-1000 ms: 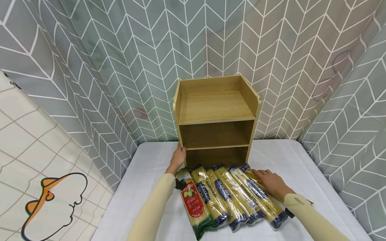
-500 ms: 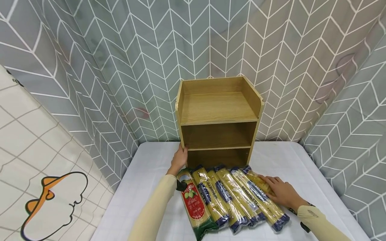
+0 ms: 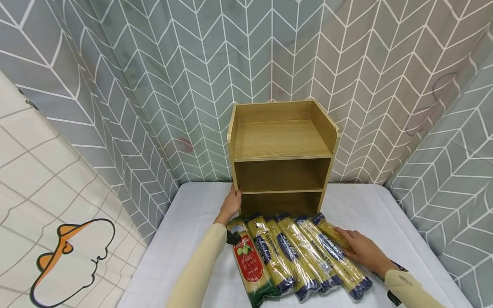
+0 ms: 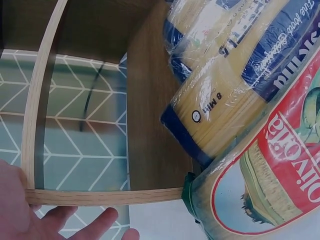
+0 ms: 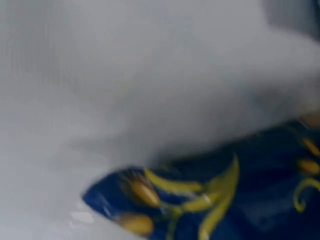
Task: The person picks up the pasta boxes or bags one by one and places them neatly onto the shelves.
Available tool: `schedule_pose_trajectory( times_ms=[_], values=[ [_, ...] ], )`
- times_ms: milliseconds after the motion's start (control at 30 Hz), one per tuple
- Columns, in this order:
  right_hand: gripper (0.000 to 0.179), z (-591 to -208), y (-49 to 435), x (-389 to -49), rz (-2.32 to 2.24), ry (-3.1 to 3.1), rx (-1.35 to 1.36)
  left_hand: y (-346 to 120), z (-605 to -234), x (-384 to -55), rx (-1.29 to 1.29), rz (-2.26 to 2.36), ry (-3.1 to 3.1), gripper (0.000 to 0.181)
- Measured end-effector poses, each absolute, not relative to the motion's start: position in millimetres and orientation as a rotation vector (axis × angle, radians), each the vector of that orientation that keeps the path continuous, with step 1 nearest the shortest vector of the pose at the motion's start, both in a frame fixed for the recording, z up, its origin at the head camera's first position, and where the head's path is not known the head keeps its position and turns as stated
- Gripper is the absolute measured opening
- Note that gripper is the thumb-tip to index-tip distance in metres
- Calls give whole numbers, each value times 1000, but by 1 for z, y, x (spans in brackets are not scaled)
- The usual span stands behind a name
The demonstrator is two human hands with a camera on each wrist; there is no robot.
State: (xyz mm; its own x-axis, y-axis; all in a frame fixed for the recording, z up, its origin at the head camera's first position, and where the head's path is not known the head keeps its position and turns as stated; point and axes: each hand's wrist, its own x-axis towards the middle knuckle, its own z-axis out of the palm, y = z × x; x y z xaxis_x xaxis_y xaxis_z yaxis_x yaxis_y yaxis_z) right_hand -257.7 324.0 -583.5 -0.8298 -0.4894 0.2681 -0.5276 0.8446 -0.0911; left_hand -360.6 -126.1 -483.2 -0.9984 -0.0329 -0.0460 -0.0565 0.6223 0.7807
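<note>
Packet [image 3: 328,229] farthest right slants from the shelf [image 3: 283,139] toward the right edge of the worktop [image 3: 185,231], gripped across by the nearer right hand [image 3: 363,250]. The left hand [image 3: 231,203] clasps the shelf's left side.

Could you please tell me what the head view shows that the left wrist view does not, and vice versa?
Only the head view: the right grip on the rightmost pasta packet, the top compartment of the wooden shelf, and the cartoon drawing at far left.

Only the left wrist view: legible "8 Min" print on a packet's end, and patterned curtain seen through a shelf compartment.

Both: the left grip at the shelf's side panel, the red-labelled packet, and blue-and-gold pasta packets.
</note>
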Motion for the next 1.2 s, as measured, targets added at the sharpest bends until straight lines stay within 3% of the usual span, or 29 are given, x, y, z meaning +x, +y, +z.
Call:
schedule_pose_trajectory(
  times_ms=[300, 467, 600, 1200],
  values=[
    [76, -586, 321, -257, 146, -2555, 808, -130, -475, -358, -65, 1293, 2812, 65],
    [43, -588, 316, -268, 128, -2392, 871, -134, -474, -360, -69, 1297, 2832, 65],
    [60, -586, 307, -274, 138, -2305, 932, -134, -477, -359, -82, 1285, 2833, 66],
    [59, -549, 265, -279, 172, -2188, 1029, -126, -477, -354, -77, 1309, 2828, 65]
  ],
)
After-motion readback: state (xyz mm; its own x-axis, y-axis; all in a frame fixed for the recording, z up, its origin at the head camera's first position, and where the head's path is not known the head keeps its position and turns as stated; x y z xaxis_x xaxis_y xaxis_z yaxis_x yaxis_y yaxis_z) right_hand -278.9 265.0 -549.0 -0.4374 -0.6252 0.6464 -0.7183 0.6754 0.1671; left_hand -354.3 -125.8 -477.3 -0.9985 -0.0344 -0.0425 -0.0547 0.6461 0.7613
